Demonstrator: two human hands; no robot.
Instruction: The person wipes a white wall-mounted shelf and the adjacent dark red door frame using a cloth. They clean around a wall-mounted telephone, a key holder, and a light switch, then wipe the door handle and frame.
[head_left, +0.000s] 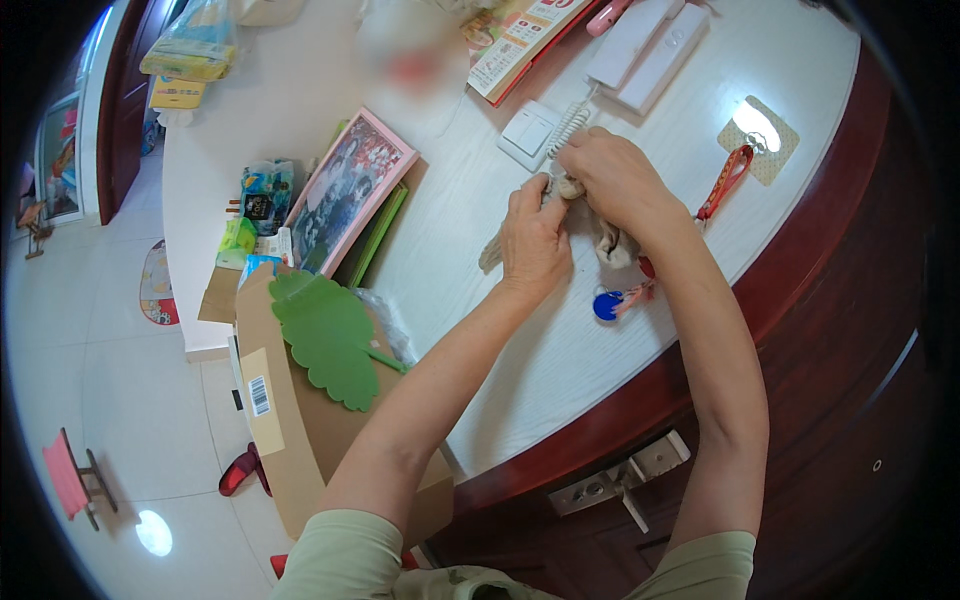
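Observation:
My left hand has its fingertips pinched on a knotted, grey-beige cloth item, just below the coiled cord of the intercom. Close beside it, my right hand has bent fingers at the top of the same cloth, partly hiding it. A loose end of the cloth hangs under my right hand, and another greyish end shows left of my left hand. Below these is a blue round key tag with a pink-red tassel. What lies between the fingers is mostly hidden.
Above the hands are a white light switch and a white intercom handset. A red strap hangs from an adhesive hook at right. At left stand a pink-framed photo and an open cardboard box with a green leaf-shaped piece.

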